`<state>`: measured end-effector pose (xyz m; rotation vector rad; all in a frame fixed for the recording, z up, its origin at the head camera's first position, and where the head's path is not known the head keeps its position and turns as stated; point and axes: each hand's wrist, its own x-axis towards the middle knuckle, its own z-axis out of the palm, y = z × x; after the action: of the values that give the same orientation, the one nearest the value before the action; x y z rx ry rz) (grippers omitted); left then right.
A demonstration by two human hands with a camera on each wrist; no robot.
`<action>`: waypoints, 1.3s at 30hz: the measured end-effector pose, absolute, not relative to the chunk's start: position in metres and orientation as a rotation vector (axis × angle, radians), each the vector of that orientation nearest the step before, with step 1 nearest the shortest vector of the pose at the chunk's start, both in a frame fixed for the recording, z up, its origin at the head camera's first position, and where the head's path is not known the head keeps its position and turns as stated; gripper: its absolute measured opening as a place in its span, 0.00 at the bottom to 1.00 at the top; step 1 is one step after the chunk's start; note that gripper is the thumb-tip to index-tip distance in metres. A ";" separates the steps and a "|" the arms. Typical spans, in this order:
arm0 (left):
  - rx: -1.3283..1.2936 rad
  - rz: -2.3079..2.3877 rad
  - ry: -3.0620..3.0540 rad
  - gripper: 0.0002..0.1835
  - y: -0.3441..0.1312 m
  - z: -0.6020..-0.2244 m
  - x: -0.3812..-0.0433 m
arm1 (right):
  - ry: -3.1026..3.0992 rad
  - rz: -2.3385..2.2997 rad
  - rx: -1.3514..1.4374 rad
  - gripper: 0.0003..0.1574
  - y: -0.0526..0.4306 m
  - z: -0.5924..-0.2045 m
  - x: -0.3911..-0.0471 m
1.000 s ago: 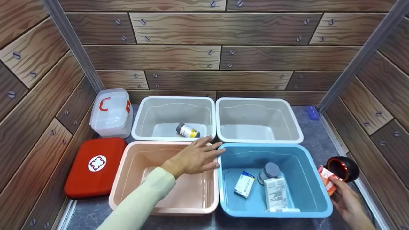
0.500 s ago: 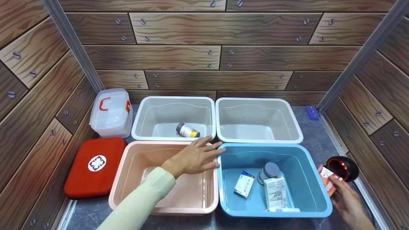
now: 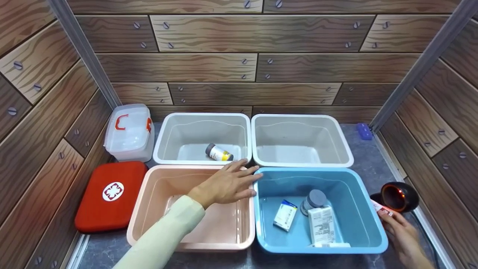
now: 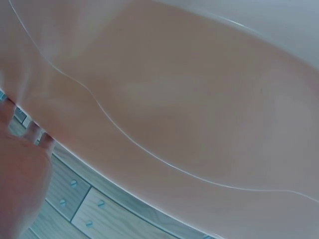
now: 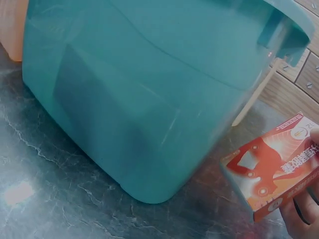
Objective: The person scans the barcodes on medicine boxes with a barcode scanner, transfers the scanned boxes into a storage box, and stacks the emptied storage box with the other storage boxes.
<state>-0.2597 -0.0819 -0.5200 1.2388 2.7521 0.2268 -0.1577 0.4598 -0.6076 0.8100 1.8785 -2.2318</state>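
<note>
The red-orange box (image 5: 271,167) has just tipped flatter, right of the blue bin (image 3: 317,250), pinched in the right hand (image 3: 403,233); another side seems offered to the glowing black device (image 3: 400,197); the left hand (image 3: 226,184), fingers spread, holds nothing at the blue bin's left rim.

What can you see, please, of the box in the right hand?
The box looks like thin cardboard: flat, rectangular, orange-red, printed with a red figure and pale lettering. Its visible end looks closed. The right hand grips it, tilted, outside the blue bin and near the black device; whether it touches either is unclear.
</note>
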 end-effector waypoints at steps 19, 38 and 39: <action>1.237 0.228 2.745 0.35 -0.084 -0.519 -0.258 | 1.716 -2.439 0.873 0.18 0.458 -0.610 -0.154; 1.268 0.218 2.756 0.35 -0.084 -0.521 -0.258 | 1.745 -2.470 0.940 0.15 0.453 -0.612 -0.151; 1.267 0.221 2.756 0.35 -0.084 -0.521 -0.258 | 1.778 -2.491 0.934 0.15 0.451 -0.612 -0.151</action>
<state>-0.2577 -0.0837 -0.5213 1.2673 2.7555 0.2214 -0.1514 0.4506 -0.6117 0.9341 1.7779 -2.4914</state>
